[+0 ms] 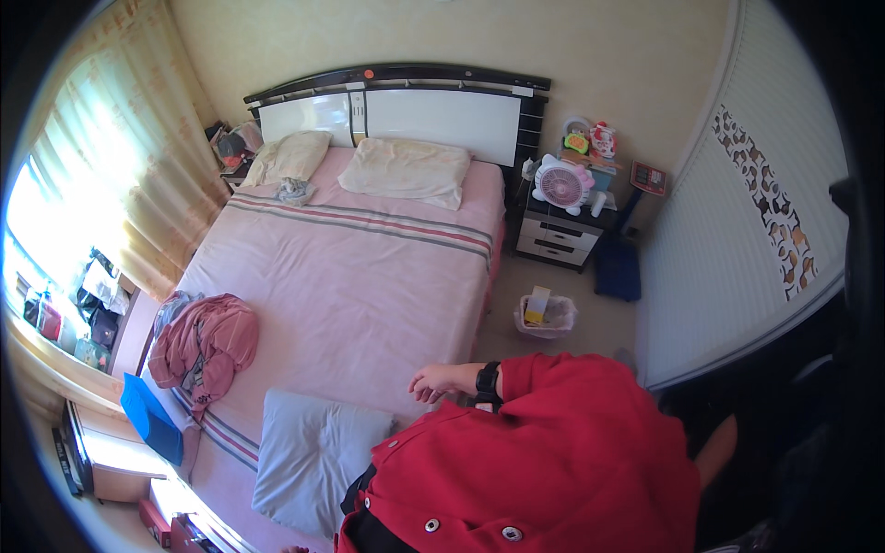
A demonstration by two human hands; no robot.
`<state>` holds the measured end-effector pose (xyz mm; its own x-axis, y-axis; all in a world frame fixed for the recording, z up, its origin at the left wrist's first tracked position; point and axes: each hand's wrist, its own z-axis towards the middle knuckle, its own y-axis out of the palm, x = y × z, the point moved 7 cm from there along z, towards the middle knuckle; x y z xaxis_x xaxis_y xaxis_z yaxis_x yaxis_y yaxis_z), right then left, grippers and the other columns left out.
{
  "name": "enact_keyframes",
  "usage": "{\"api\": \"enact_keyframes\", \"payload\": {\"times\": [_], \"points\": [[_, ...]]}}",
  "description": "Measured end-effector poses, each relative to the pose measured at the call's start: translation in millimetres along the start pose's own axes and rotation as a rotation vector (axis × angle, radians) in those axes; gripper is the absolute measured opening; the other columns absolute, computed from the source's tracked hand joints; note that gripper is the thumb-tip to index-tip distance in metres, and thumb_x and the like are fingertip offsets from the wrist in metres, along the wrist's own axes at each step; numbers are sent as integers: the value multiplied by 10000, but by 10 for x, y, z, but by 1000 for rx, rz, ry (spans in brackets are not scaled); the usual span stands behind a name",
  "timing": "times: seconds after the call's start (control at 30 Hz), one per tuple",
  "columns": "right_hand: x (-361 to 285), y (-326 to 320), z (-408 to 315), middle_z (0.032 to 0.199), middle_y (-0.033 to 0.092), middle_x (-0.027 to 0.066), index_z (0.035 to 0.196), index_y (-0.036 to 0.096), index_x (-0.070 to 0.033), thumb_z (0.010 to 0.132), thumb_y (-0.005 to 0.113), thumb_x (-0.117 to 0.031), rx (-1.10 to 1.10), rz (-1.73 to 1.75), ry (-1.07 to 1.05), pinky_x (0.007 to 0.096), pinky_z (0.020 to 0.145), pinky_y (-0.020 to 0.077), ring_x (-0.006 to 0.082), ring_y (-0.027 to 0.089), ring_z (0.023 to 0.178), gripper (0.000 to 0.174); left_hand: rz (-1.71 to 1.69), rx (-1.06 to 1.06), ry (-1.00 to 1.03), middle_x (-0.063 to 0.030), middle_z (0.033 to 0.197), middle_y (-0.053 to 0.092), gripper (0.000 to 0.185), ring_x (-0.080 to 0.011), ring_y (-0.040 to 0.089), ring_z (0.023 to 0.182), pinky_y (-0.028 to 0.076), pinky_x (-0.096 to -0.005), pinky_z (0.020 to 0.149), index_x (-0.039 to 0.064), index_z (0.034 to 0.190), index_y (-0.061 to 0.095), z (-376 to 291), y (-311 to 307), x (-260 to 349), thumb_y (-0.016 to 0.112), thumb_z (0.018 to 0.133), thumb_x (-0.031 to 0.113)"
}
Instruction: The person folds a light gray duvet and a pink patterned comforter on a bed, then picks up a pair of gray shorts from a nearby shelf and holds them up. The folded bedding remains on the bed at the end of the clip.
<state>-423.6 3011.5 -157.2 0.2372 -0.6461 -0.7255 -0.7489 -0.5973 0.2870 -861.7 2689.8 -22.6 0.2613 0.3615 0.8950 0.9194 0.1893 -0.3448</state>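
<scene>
My right hand hangs above the near right part of a bed with a pink sheet. Its fingers are loosely bent and apart, with nothing in them; a black watch is on that wrist, below a red sleeve. Of my left hand, only fingertips show at the bottom edge, so its hold is hidden. A light grey-blue pillow lies between the hands, partly behind my red jacket. Farther left on the bed is a crumpled pink garment. Two cream pillows lie by the headboard.
A nightstand holding a cat-shaped fan stands right of the bed. Near it are a lined waste basket and a platform scale. A blue board-like object leans at the bed's left edge.
</scene>
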Motion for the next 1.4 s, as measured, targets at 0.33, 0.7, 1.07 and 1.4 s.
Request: {"api": "enact_keyframes", "payload": {"times": [0.33, 0.7, 1.07, 1.4], "points": [[77, -37, 154, 860, 585, 79, 1057, 533, -42, 825, 528, -155, 4, 34, -12, 327, 666, 490, 177, 562, 770, 258, -180, -93, -124, -129, 997, 502, 234, -236, 530, 895, 488, -363, 771, -11, 973, 505, 65, 56, -274, 577, 784, 107], [149, -76, 180, 849, 585, 75, 1044, 531, -41, 816, 534, -146, 2, 64, -16, 321, 650, 492, 175, 555, 750, 251, -253, 18, -278, -133, 1015, 499, 288, -243, 521, 934, 483, -359, 789, -14, 1018, 504, 150, 229, -61, 584, 768, 105], [8, -95, -19, 902, 582, 106, 1063, 525, -33, 826, 502, -140, 22, 26, -25, 331, 675, 480, 198, 555, 776, 261, 155, -191, 44, -136, 1033, 497, 343, -250, 513, 974, 478, -356, 808, -16, 1063, 504, 77, 330, 83, 591, 753, 103], [-371, -344, 306, 836, 604, 87, 1022, 542, -48, 815, 544, -158, 34, -93, 25, 323, 647, 508, 183, 585, 743, 235, -161, -29, -266, -76, 822, 637, 192, -144, 578, 773, 464, -273, 741, -9, 865, 608, 264, 482, 123, 560, 838, 175]]}}
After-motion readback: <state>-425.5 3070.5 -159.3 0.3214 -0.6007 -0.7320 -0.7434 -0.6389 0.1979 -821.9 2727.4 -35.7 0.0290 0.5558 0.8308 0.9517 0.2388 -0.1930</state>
